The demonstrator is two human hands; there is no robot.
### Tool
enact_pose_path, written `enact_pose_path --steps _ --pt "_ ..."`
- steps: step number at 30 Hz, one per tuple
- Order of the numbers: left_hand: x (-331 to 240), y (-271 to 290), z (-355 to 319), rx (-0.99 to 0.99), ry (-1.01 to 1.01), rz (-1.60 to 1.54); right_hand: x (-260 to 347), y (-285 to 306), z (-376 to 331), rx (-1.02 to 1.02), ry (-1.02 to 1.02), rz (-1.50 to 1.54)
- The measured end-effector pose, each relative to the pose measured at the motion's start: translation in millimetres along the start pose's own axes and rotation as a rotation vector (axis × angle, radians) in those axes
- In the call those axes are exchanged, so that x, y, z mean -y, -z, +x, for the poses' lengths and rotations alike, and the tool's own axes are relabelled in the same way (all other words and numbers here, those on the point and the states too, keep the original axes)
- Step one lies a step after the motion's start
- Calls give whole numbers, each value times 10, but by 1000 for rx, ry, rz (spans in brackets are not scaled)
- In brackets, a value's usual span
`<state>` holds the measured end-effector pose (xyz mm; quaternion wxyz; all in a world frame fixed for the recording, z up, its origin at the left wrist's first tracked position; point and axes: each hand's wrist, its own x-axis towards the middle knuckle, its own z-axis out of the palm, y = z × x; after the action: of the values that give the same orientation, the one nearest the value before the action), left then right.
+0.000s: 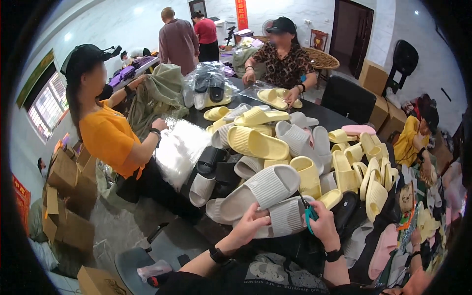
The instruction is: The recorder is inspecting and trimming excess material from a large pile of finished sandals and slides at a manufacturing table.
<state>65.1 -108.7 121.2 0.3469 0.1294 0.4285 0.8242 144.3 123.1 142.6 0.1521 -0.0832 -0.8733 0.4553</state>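
Observation:
My left hand [250, 226] is closed on a pair of grey ribbed slide slippers, its thumb on top. The upper grey slipper [268, 191] lies tilted over the lower one [287, 219], whose strap is nearer to me. In my right hand [324, 225] is a pair of scissors with teal handles [310, 216]. Their dark blades point up and away from me, close to the right edge of the slippers. Just beyond is a heap of loose slides, among them a yellow slipper [258, 143] and a black one [211, 162].
A person in orange [105, 140] stands at the left beside clear plastic bags [179, 147]. Across the black table [199, 118], another person [285, 64] handles yellow slippers. A pink slipper [383, 250] lies to my right. Cardboard boxes [71, 228] and a grey chair [135, 265] stand at the left.

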Motion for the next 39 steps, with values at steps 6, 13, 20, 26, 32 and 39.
enact_pose_path --steps 6,13,20,26,32,39 --pt "20 64 5 8 38 9 29 18 16 5 23 -59" --pt "67 75 18 8 25 16 51 19 15 89 -34 -107" --pt "71 54 12 39 111 123 -18 -63 40 -14 75 -85" --pt "48 61 15 40 74 173 -9 5 54 -233 31 -20" --pt "8 12 38 -15 63 247 -66 -55 95 -174 -58 284" --pt "-36 -24 206 -5 -102 523 -146 -90 96 -337 -76 458"
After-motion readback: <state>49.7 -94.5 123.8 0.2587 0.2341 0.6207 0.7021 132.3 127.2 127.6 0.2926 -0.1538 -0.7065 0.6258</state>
